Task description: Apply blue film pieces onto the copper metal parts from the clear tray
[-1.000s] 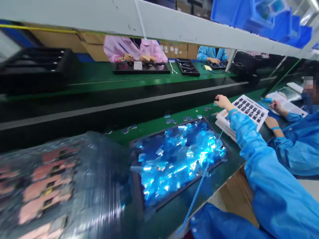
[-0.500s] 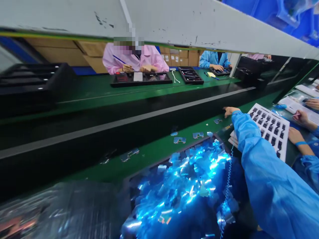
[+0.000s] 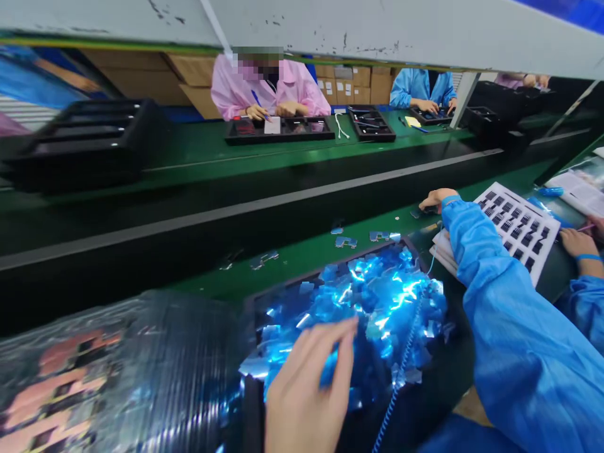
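My left hand (image 3: 306, 390) hovers low over a heap of shiny blue film pieces (image 3: 377, 302) in a black tray (image 3: 330, 267). Its fingers are stretched out and hold nothing. My right hand (image 3: 436, 200), in a blue sleeve, reaches to the far side of the green table. There its fingers curl down onto a small blue piece (image 3: 418, 212). A blue coiled cord (image 3: 401, 371) runs from that wrist across the tray. Loose film pieces (image 3: 346, 241) lie on the table behind the tray.
A white sheet of small dark parts (image 3: 519, 226) lies to the right, beside a co-worker's hand (image 3: 573, 242). A plastic-wrapped stack (image 3: 117, 371) sits at the left. Across a dark conveyor belt (image 3: 236, 195), people in pink (image 3: 283, 88) and blue work over black trays (image 3: 278, 129).
My left hand has come into view from below, over the blue pieces. My right hand stays at the far table edge, fingers now bent down on a small piece. The view shifted slightly.
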Demonstrator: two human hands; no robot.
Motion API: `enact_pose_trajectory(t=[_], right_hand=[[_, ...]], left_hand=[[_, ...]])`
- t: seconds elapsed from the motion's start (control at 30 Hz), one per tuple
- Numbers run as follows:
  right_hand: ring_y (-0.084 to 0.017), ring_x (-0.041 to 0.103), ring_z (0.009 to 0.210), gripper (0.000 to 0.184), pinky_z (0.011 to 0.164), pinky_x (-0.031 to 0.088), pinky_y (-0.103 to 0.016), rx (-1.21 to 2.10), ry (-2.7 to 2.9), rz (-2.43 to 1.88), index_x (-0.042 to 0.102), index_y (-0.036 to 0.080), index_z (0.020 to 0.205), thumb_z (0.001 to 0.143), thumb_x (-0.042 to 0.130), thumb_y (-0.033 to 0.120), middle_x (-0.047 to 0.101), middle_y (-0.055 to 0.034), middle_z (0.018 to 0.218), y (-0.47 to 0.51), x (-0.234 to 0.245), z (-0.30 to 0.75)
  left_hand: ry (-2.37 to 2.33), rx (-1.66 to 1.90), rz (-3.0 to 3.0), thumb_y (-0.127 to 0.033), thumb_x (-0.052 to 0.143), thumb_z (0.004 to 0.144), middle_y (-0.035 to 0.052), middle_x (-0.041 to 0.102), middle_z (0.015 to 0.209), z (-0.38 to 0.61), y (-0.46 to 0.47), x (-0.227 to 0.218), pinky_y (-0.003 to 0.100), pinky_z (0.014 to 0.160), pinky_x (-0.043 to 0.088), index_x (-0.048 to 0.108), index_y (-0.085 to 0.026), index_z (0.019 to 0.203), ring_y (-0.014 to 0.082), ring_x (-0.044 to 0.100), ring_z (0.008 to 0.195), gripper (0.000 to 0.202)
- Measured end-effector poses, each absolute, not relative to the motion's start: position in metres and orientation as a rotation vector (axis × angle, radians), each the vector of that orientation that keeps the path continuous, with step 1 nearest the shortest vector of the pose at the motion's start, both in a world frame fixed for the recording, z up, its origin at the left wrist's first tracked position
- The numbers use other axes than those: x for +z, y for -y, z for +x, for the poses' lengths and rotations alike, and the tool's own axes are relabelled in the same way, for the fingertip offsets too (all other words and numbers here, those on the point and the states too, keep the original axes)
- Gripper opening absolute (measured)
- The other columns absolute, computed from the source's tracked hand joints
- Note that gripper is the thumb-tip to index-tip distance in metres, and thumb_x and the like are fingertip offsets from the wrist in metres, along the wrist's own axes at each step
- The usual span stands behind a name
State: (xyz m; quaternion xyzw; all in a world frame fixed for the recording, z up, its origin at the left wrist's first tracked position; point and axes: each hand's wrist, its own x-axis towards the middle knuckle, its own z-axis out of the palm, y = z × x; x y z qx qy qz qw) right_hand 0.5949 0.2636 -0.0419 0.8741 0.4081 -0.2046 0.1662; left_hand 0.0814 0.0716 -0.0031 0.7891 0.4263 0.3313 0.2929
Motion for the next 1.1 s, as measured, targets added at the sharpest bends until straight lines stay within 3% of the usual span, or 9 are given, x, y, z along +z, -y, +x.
enact_pose_trajectory(t=[0.13,0.33,0.43,0.57,0.7,0.83,1.1], right_hand=[[-0.028,0.076,0.09,0.046,0.078,0.057,-0.031,-0.564,-1.234,2.47,0.082,0.013,0.107,0.099,0.076,0.058,0.077,-0.0112,0.089,-0.257,-0.052,0.577],[-0.025,0.075,0.105,0.042,0.094,0.064,-0.041,-0.557,-1.324,2.437,0.073,0.015,0.128,0.106,0.075,0.051,0.075,-0.0103,0.121,-0.257,-0.064,0.578],[-0.027,0.072,0.116,0.039,0.1,0.064,-0.048,-0.533,-1.413,2.395,0.069,0.017,0.136,0.108,0.074,0.044,0.07,-0.0109,0.136,-0.256,-0.069,0.583],[-0.029,0.069,0.126,0.041,0.106,0.062,-0.051,-0.484,-1.565,2.327,0.067,0.02,0.142,0.107,0.076,0.039,0.066,-0.0118,0.145,-0.254,-0.079,0.588],[-0.027,0.072,0.118,0.036,0.101,0.064,-0.048,-0.493,-1.541,2.272,0.069,0.019,0.136,0.107,0.076,0.039,0.07,-0.0105,0.136,-0.255,-0.08,0.594],[-0.025,0.073,0.11,0.033,0.096,0.065,-0.045,-0.499,-1.483,2.22,0.071,0.017,0.13,0.107,0.076,0.041,0.072,-0.0094,0.129,-0.26,-0.077,0.6],[-0.022,0.074,0.104,0.028,0.091,0.066,-0.04,-0.534,-1.44,2.203,0.072,0.016,0.123,0.107,0.076,0.039,0.074,-0.0076,0.122,-0.264,-0.076,0.606]], left_hand=[[-1.165,0.694,2.276,-0.031,0.054,0.108,0.0061,0.08,0.115,0.159,-0.152,-0.016,0.043,0.097,0.061,0.08,-0.025,0.111,0.0304,0.073,0.106,0.026],[-1.072,0.223,2.533,-0.019,0.051,0.109,0.015,0.074,0.134,0.267,-0.256,-0.051,0.046,0.11,0.055,0.078,-0.017,0.127,0.036,0.065,0.132,0.032],[-0.948,0.107,2.564,-0.018,0.066,0.104,0.0163,0.072,0.138,0.303,-0.279,-0.07,0.043,0.113,0.055,0.077,-0.016,0.132,0.036,0.063,0.137,0.03],[-0.885,0.003,2.539,-0.014,0.082,0.094,0.0156,0.073,0.137,0.33,-0.293,-0.091,0.045,0.113,0.057,0.077,-0.016,0.127,0.0345,0.066,0.134,0.033],[-0.921,-0.051,2.443,-0.019,0.08,0.1,0.0112,0.073,0.131,0.343,-0.296,-0.106,0.052,0.113,0.058,0.075,-0.016,0.119,0.0286,0.069,0.127,0.02],[-0.963,-0.003,2.288,-0.029,0.081,0.101,0.0092,0.075,0.121,0.341,-0.305,-0.11,0.048,0.106,0.062,0.075,-0.016,0.112,0.0262,0.073,0.117,0.018],[-1.271,0.226,1.976,-0.04,0.07,0.109,0.0081,0.076,0.11,0.269,-0.369,-0.1,0.038,0.086,0.066,0.071,-0.013,0.121,0.0202,0.076,0.093,0.029]])
